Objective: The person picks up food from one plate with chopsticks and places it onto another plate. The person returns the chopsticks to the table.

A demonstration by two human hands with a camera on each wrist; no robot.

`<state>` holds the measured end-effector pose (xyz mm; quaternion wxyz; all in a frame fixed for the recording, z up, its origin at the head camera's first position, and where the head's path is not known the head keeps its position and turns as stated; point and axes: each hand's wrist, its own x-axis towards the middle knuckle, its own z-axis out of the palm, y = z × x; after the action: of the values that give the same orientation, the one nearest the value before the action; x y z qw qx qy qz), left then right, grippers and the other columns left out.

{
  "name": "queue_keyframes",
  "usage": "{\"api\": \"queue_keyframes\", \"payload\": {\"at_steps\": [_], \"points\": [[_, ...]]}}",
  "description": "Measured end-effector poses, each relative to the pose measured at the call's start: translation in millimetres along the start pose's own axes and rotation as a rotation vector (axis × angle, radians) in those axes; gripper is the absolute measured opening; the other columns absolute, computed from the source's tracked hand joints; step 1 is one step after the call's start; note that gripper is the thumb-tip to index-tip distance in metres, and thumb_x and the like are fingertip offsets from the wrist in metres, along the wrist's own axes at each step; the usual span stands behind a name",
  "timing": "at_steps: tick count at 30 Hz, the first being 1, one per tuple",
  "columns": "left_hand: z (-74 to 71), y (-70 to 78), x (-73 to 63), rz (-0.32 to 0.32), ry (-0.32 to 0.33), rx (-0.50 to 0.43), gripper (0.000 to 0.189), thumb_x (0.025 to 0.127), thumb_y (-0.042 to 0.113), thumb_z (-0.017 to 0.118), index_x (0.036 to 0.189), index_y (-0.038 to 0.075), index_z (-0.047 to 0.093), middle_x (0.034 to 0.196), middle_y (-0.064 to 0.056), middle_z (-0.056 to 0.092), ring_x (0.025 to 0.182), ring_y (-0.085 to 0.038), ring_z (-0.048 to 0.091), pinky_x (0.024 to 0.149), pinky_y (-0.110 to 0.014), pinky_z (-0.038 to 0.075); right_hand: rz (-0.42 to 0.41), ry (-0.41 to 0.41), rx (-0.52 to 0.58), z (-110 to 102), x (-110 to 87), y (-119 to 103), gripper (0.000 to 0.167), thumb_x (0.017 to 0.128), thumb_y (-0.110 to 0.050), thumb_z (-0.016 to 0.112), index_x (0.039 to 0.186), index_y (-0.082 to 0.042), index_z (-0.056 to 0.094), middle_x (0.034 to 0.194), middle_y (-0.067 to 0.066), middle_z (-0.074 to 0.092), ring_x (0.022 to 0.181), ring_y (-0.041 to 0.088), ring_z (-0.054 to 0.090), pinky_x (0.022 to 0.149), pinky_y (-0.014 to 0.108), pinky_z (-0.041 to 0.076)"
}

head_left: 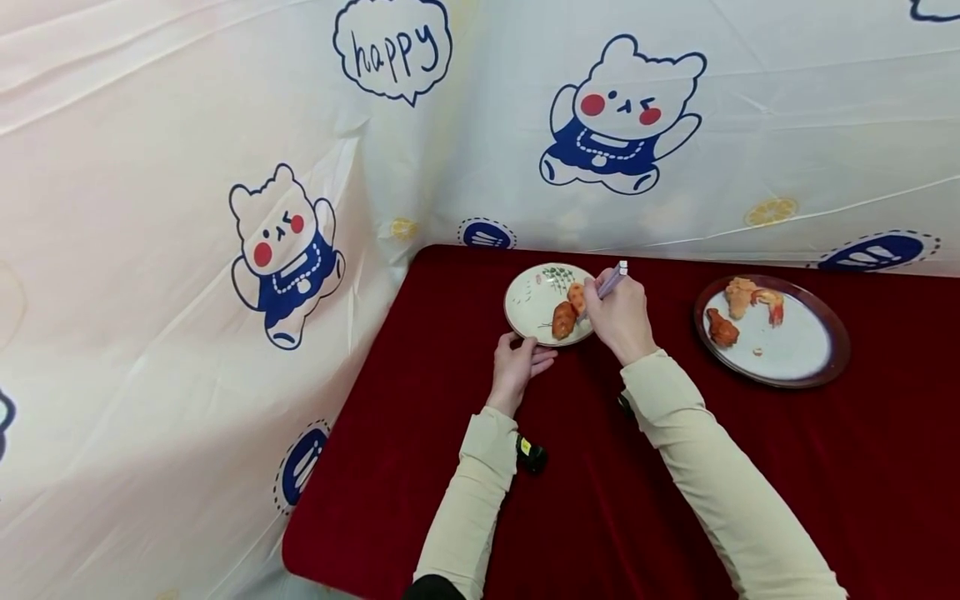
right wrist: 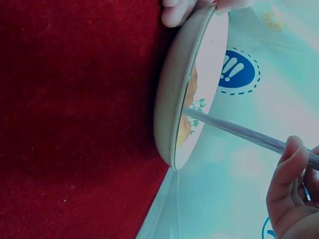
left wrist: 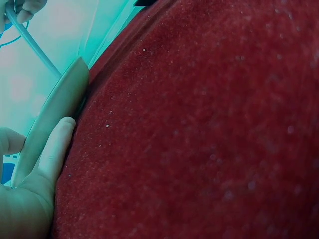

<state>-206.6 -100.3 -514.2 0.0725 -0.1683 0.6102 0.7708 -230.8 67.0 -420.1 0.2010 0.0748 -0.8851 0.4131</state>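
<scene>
A cream plate (head_left: 527, 307) with a printed green sprig lies near the table's far edge. Its near rim is held by my left hand (head_left: 513, 368); in the left wrist view the fingers (left wrist: 56, 149) lie along the plate's underside with the thumb at the rim. My right hand (head_left: 624, 317) grips a pair of pale purple chopsticks (head_left: 613, 277), tips down in the plate. Two glazed, reddish-brown food pieces, a nearer one (head_left: 564, 320) and a farther one (head_left: 577, 297), sit there beside the tips. Whether the tips pinch either piece I cannot tell.
To the right stands a brown-rimmed plate (head_left: 838, 333) with a white middle. On it are a shrimp (head_left: 770, 305), a battered piece (head_left: 739, 296), a small drumstick (head_left: 722, 328) and a crumb. Dark red cloth (head_left: 600, 500) covers the table; printed curtains (head_left: 487, 125) hang behind and left.
</scene>
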Motion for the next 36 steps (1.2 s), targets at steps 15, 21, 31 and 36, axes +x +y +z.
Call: {"api": "queue_keyframes", "payload": {"at_steps": [15, 21, 31, 36], "points": [[0.5, -0.6, -1.5, 0.012, -0.003, -0.008, 0.060, 0.097, 0.012, 0.048, 0.149, 0.003, 0.021, 0.105, -0.024, 0.068, 0.091, -0.028, 0.072, 0.080, -0.033, 0.062, 0.050, -0.051, 0.005, -3.5, 3.0, -3.3, 0.030, 0.094, -0.025, 0.061, 0.071, -0.006, 0.061, 0.063, 0.009, 0.062, 0.055, 0.022, 0.058, 0.052, 0.029, 0.046], [1.3, -1.3, -1.3, 0.009, 0.001, 0.000, 0.061, 0.097, 0.012, 0.049, 0.150, 0.003, 0.020, 0.105, -0.023, 0.068, 0.090, -0.027, 0.073, 0.080, -0.032, 0.062, 0.068, -0.036, -0.015, -7.2, 4.0, -2.5, 0.034, 0.097, -0.023, 0.054, 0.068, -0.006, 0.057, 0.053, 0.006, 0.049, 0.044, 0.019, 0.043, 0.041, 0.027, 0.034], [2.9, 0.3, -1.7, 0.004, 0.014, 0.010, 0.060, 0.096, 0.012, 0.049, 0.150, 0.003, 0.021, 0.106, -0.023, 0.069, 0.091, -0.027, 0.073, 0.080, -0.032, 0.062, 0.386, 0.020, 0.140, -25.8, 6.0, 17.2, 0.041, 0.096, -0.038, 0.052, 0.081, -0.003, 0.068, 0.057, 0.000, 0.064, 0.050, 0.011, 0.059, 0.046, 0.020, 0.047], [2.6, 0.4, -0.7, 0.005, 0.019, 0.012, 0.059, 0.096, 0.012, 0.049, 0.149, 0.003, 0.023, 0.105, -0.023, 0.069, 0.091, -0.028, 0.072, 0.080, -0.032, 0.061, 0.531, 0.013, 0.339, -31.5, 2.9, 24.4, 0.038, 0.096, -0.038, 0.053, 0.088, -0.003, 0.066, 0.061, -0.005, 0.063, 0.050, 0.007, 0.062, 0.047, 0.017, 0.053]]}}
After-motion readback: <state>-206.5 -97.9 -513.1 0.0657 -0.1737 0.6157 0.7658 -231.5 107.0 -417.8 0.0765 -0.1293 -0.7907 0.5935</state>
